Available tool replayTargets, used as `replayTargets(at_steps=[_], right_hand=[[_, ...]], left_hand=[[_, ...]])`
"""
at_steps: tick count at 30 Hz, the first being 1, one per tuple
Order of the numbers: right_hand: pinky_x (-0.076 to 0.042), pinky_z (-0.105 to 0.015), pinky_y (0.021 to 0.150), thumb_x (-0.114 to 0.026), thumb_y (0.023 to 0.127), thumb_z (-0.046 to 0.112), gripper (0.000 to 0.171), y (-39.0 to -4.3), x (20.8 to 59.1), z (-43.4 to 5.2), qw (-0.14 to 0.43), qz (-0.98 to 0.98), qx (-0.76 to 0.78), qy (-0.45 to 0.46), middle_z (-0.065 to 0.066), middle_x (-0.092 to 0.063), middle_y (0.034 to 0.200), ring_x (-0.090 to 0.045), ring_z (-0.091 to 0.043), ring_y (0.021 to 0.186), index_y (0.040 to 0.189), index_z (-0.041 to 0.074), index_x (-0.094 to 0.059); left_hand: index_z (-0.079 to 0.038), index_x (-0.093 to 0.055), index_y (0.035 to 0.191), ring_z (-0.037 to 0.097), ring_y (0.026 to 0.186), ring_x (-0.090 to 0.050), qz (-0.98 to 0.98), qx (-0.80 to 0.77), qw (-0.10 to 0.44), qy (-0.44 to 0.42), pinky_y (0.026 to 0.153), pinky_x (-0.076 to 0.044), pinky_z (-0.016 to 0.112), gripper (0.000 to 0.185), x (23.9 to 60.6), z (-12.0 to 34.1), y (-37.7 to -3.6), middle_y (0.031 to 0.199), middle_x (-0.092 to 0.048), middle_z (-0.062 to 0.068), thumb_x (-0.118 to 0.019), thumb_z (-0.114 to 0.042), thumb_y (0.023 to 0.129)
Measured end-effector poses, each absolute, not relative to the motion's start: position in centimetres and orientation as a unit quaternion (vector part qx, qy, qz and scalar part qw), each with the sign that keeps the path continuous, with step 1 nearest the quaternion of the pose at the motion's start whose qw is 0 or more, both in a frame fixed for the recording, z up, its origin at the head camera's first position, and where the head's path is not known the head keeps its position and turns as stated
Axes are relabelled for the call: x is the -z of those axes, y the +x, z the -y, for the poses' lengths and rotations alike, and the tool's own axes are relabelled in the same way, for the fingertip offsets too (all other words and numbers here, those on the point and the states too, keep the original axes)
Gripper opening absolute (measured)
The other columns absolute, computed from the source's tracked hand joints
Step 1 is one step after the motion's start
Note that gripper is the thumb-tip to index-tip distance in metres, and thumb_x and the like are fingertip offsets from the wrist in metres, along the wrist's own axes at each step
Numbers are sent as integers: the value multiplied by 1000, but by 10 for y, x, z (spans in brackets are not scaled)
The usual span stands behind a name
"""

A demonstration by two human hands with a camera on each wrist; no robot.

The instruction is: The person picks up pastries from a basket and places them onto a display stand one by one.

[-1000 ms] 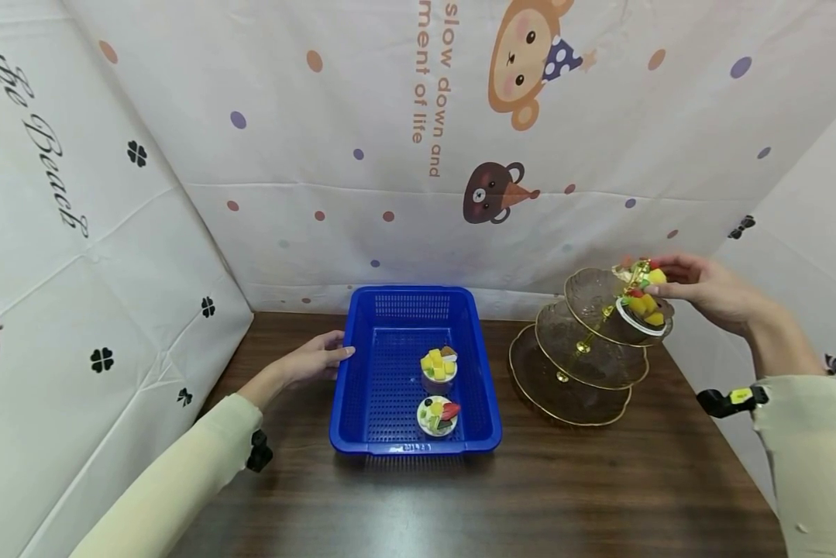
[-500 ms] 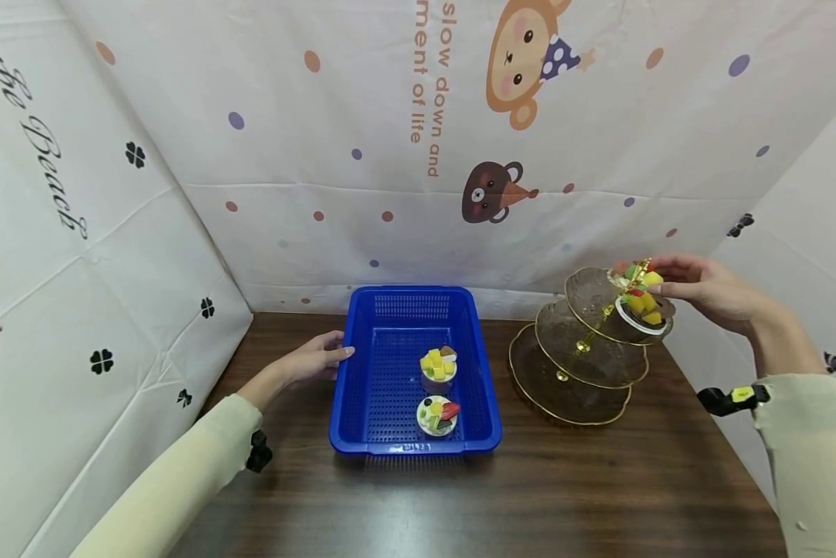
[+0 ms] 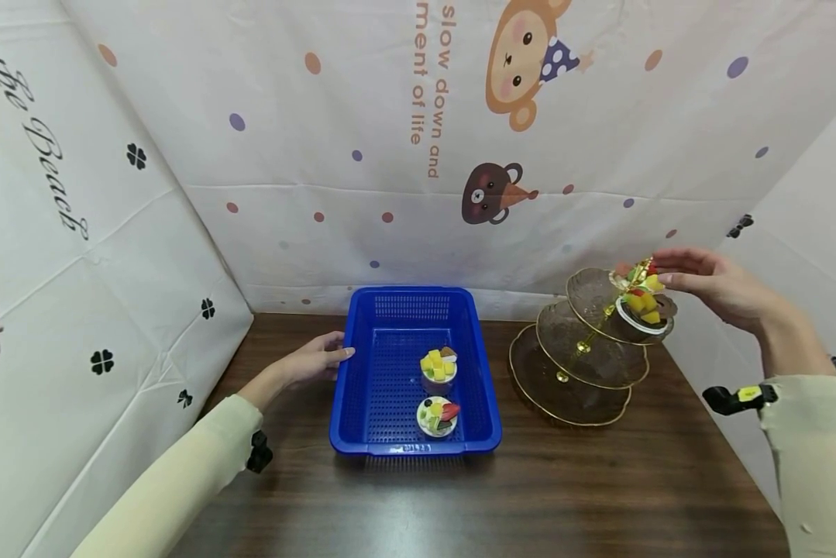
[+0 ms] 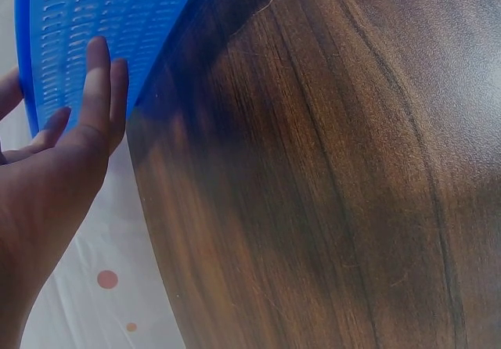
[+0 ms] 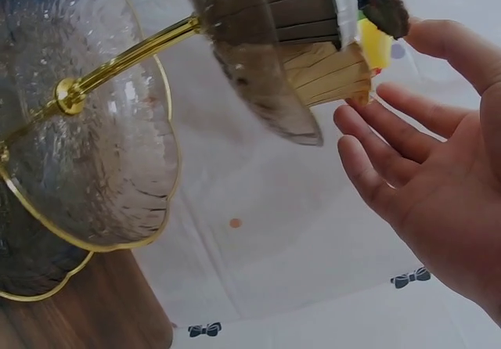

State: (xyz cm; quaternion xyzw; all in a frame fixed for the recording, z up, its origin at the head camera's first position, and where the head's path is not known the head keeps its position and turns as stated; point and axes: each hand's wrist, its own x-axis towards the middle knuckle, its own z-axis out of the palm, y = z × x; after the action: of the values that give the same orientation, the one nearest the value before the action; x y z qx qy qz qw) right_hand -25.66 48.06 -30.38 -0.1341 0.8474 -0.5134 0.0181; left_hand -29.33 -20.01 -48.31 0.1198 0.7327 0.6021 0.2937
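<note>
Right hand (image 3: 720, 288): fingers straightened and spread, nothing grasped, fingertips just beside the fruit cups on the top tier (image 3: 602, 298) of the tiered stand (image 3: 578, 356), at the far right of the table (image 3: 599, 496); in the right wrist view, fingers (image 5: 383, 169) apart from the cup bases, a gap showing.
Left hand (image 3: 313, 360): relaxed and flat, fingers (image 4: 100, 75) resting against the left wall of the blue basket (image 3: 362, 387), nothing gripped.
Cups on stand (image 3: 642, 306): on the right edge of the top tier, close to the rim, pressed against each other; lean hard to judge.
Cups in basket: one with yellow cubes (image 3: 438, 366) farther, one with mixed fruit (image 3: 438, 416) nearer, both right of the basket's middle.
Doing it well: likely best to draw the open fingers straight back without brushing the toppings, since the cups sit near the rim; steady pressure on the basket wall to stop sliding.
Count: fruit cups apparently four, two on the stand, two in the basket; tiers three, lower two bare; basket one; hands two.
</note>
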Motion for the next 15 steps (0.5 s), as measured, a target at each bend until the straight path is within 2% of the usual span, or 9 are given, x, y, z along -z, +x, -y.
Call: replayTargets(at_steps=[8, 15], right_hand=[[-40, -15, 101, -49, 104, -15, 44, -255, 283, -473, 5, -776, 600, -195, 2, -72, 132, -66, -7, 122, 148, -8, -47], [-47, -15, 102, -53, 101, -19, 46, -250, 259, -444, -24, -742, 631, -224, -5, -71, 132, -67, -11, 122, 146, -12, -47]], left_hand=[[0, -34, 157, 32, 120, -65, -732, -605, 294, 110, 106, -54, 57, 54, 481, 197, -291, 143, -52, 25, -53, -26, 114], [-1, -34, 157, 31, 120, -65, -738, -599, 292, 107, 104, -56, 53, 54, 482, 199, -292, 141, -52, 24, -53, -27, 114]])
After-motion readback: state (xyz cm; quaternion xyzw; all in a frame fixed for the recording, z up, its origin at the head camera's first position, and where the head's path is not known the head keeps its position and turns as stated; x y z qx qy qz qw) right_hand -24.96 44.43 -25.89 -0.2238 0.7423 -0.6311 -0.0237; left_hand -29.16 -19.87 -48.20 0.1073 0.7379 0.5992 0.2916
